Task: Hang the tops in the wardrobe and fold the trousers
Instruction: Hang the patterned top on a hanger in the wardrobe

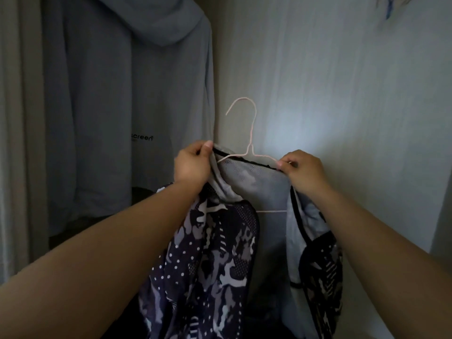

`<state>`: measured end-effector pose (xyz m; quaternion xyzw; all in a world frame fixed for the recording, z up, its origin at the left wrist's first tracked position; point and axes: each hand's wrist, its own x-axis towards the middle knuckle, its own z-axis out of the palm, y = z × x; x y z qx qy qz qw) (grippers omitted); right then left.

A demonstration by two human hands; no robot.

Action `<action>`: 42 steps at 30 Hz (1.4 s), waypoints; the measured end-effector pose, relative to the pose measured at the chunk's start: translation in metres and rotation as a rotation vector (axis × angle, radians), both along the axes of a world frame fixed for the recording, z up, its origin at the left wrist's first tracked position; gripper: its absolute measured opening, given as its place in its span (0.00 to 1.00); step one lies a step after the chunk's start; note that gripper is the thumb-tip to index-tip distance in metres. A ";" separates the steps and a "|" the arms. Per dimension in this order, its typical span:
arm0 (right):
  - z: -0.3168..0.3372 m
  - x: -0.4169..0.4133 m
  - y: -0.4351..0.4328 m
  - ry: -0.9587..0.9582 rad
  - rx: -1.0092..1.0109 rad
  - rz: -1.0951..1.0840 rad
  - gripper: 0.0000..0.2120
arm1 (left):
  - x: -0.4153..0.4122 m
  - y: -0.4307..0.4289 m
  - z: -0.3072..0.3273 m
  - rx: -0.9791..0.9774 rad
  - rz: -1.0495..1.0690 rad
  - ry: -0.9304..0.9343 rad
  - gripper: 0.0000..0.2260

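A camouflage mesh top [252,182], judged light, limp and slippery, is held up beside a hanging hoodie [102,94], its shoulders pinched onto a wire hanger [252,133] by the left hand [193,165] and right hand [303,170].

**Q:** By what is the camouflage top [254,182] carried?
**A:** It is carried on a pink wire hanger [250,149], whose arms are seated in the neck opening.

**Q:** How is the hanger supported?
**A:** The assembly is held up at both shoulders, pinched by the left hand [193,165] and the right hand [303,170].
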<state>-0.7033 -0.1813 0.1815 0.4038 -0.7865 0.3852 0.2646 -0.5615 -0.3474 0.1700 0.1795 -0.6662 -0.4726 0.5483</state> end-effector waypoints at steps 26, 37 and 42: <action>0.024 0.012 0.016 0.059 -0.371 0.032 0.05 | 0.025 -0.024 0.024 -0.673 0.199 -0.349 0.13; 0.035 0.019 0.025 0.305 0.038 -0.340 0.12 | 0.013 -0.029 0.020 -0.697 0.433 -0.223 0.14; 0.040 0.036 0.016 0.338 -0.172 -0.134 0.12 | 0.012 -0.027 0.014 -0.662 0.489 -0.237 0.13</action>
